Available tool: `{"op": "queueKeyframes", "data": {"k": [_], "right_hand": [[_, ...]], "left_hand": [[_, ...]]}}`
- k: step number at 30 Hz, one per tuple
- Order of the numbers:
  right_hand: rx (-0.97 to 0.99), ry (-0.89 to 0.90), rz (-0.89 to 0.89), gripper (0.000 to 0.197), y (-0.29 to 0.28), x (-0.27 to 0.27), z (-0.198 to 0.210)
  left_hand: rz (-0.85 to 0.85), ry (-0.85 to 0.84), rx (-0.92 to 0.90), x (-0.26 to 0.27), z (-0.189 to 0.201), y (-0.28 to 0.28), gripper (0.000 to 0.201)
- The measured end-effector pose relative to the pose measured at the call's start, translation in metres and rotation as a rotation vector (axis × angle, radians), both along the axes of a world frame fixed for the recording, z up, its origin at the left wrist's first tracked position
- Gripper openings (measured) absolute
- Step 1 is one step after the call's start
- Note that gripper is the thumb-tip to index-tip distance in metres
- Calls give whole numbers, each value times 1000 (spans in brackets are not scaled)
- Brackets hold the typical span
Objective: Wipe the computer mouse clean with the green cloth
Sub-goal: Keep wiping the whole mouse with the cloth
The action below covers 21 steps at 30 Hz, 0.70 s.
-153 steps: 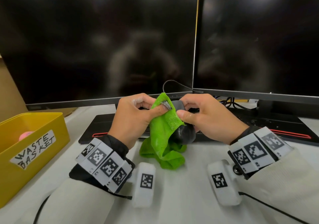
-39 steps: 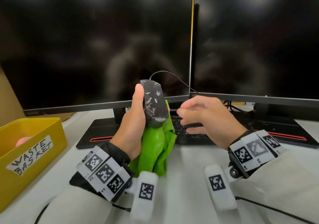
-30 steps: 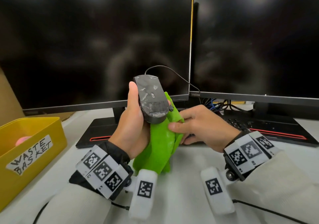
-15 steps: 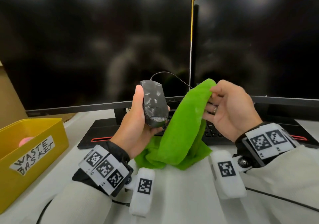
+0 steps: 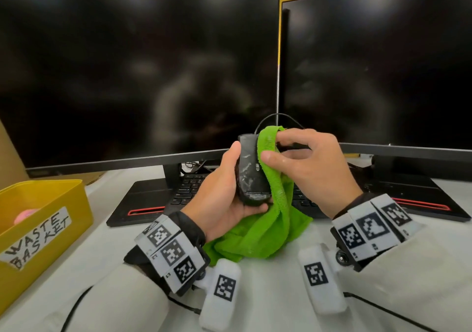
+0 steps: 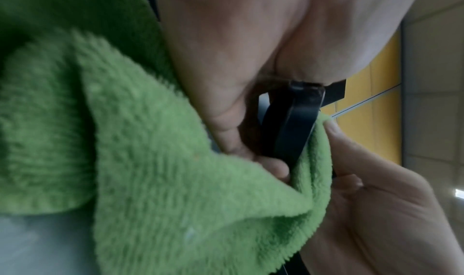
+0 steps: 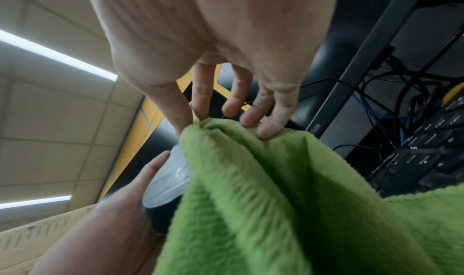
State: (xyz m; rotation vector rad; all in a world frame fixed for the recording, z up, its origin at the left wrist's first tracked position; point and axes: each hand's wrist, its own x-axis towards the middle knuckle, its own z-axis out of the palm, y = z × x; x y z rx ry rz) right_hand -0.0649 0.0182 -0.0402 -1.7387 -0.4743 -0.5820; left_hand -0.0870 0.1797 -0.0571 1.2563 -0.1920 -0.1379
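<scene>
— Left hand first: what does it hold?

— Its fingers and thumb are curled round the one computer mouse, holding it upright above the desk, in front of the gap between the two dark monitors. White smears show on the mouse's black top, and its cord loops up behind it.

— And the right hand?

— It pinches the upper fold of the one green cloth between thumb and fingers and lays it against the mouse's right side. The right wrist view shows the fingertips resting on the cloth's top edge. The cloth's lower part lies bunched on the desk, under the left hand.

— What differs from half a second ago?

— Then the cloth was lifted clear of the mouse, off to its right; now it touches the mouse. The left hand has kept its grip.

— What else can be counted?

— Two monitors, left monitor and right monitor, one black keyboard at the desk's far edge beneath them, and one yellow bin at the desk's left edge with something pink inside.

— Any writing?

— A taped label on the bin reads "WASTE BASKET" in hand lettering.
</scene>
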Motion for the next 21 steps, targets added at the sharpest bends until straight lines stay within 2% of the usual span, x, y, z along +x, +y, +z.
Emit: {"op": "queueKeyframes", "data": {"k": [2,5,7,12,16,18,21], "right_hand": [[32,16,12,26,-1,2,-2],[-8,-17,26,12,-3,3,0],[-42,-9,56,12,-8,5,2],[-18,-94,-19,6,-13,10,3],[-128,-128,38,24,-5,1,4],[-139,-115,-13,31,-6,3,3],[-83,-114,-83,18,-9,8,2]], "left_hand": [[20,-13,-6,0,-2,-2,64],[47,-55,-5,1,-3,-2,65],[35,-84,1,0,-3,0,65],[7,-86,41,-2,-8,-7,61],[44,-92,42,-2,-6,-5,64],[60,-93,46,-2,-2,-1,67],[30,-72,84,-4,-3,-1,66]]}}
